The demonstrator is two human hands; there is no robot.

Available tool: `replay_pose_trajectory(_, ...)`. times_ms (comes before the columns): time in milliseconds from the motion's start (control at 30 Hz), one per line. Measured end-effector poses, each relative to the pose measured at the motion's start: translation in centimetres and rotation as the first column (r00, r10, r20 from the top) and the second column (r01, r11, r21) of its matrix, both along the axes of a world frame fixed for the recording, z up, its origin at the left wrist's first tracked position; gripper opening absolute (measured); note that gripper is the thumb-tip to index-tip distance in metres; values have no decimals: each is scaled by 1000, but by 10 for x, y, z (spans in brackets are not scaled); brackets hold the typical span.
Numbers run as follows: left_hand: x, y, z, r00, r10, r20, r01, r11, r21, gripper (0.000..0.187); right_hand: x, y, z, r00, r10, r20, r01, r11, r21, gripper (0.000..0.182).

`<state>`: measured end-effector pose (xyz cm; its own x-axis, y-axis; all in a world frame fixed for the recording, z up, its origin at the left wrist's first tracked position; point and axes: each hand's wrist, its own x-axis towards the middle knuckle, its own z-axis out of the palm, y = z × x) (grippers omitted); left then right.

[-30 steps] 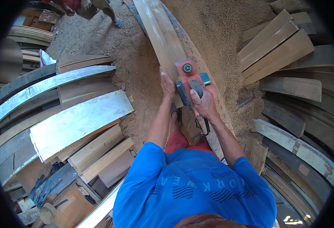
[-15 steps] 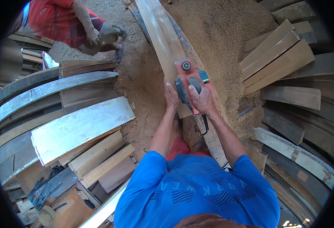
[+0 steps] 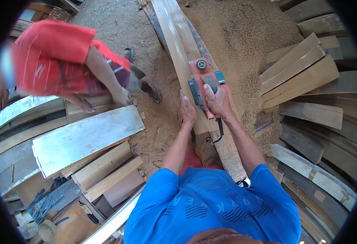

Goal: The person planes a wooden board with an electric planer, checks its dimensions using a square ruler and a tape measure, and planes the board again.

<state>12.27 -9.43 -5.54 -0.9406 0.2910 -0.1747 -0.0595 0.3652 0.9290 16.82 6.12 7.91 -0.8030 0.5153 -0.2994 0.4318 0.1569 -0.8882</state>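
Note:
My right hand is wrapped round the handle of a red electric hand planer, its thumb lying along the top. The planer sits on a pale wooden board, not far from the board's near end. A black cord hangs from the tool's rear. Beside the planer, my left hand lies along the board's left edge with fingers stretched out; their undersides are hidden. Under the board runs a rougher, worn plank.
A person in a red shirt bends over stacked boards at left, hands near a white-faced board. Loose planks and more stacked timber lie at right. Wood shavings cover the ground beyond the planer.
The person in red has come closer and bent down over the left stack. The planer sits slightly farther from the board's near end. My left hand has shifted slightly back toward me.

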Motion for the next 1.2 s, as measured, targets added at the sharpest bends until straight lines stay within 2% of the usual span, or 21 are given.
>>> replay_pose_trajectory(267, -2, 3, 15, 999, -40, 26, 42, 998, -54, 63, -23, 13, 2, 999, 25, -22, -25, 1000, 7, 87)
replay_pose_trajectory(367, -1, 2, 14, 999, -26, 39, 28, 998, -50, 68, -32, 13, -1, 985, -30, -171, 47, 994, 99, 70)
replay_pose_trajectory(467, 4, -6, 8, 997, -76, 15, 75, 996, 58, 74, -38, 13, -5, 970, -43, -239, 78, 987, 138, 66)
replay_pose_trajectory(500, 14, -18, 5, 982, -63, 178, 18, 969, 245, 77, -35, 11, -5, 969, -35, -243, 71, 988, 139, 66)
replay_pose_trajectory(567, 30, -43, 4, 873, -133, 468, -169, 819, 548, 83, -29, 8, -2, 968, -19, -251, 56, 988, 141, 67)
replay_pose_trajectory(667, 80, -99, -60, 669, -97, 737, -455, 731, 509, 83, -27, 8, 8, 975, 0, -222, 24, 994, 108, 70)
replay_pose_trajectory(700, 101, -106, -82, 716, -45, 697, -263, 907, 329, 78, -26, 10, 11, 982, 28, -188, -14, 997, 77, 73)
replay_pose_trajectory(733, 121, -112, -103, 755, -28, 655, -55, 993, 105, 74, -26, 12, 13, 986, 59, -156, -52, 998, 48, 77)
replay_pose_trajectory(767, 148, -119, -112, 796, -43, 604, 101, 993, -63, 71, -20, 12, 13, 986, 68, -153, -60, 996, 59, 77)
replay_pose_trajectory(800, 174, -124, -115, 814, -153, 560, 187, 982, -2, 69, -20, 14, 11, 987, 74, -141, -64, 995, 72, 77)
replay_pose_trajectory(867, 219, -129, -127, 818, -362, 447, 361, 928, 91, 65, -20, 14, 6, 989, 67, -129, -56, 995, 80, 77)
replay_pose_trajectory(900, 234, -127, -134, 792, -447, 416, 457, 886, 81, 64, -21, 13, 3, 990, 56, -130, -46, 996, 79, 77)
replay_pose_trajectory(933, 246, -127, -142, 756, -526, 389, 550, 833, 59, 62, -21, 13, 2, 990, 47, -132, -37, 996, 78, 77)
replay_pose_trajectory(1000, 245, -128, -143, 600, -684, 414, 783, 608, -130, 56, -22, 15, 2, 990, 59, -131, -49, 996, 80, 76)
replay_pose_trajectory(1067, 230, -144, -135, 463, -777, 427, 880, 344, -328, 51, -26, 16, 0, 981, 51, -190, -35, 996, 87, 74)
replay_pose_trajectory(1167, 211, -176, -111, 452, -742, 495, 892, 378, -249, 35, -30, 14, -4, 958, 14, -287, 20, 993, 115, 72)
replay_pose_trajectory(1200, 202, -186, -97, 557, -677, 481, 823, 529, -208, 33, -30, 15, 4, 962, 18, -273, 23, 989, 143, 73)
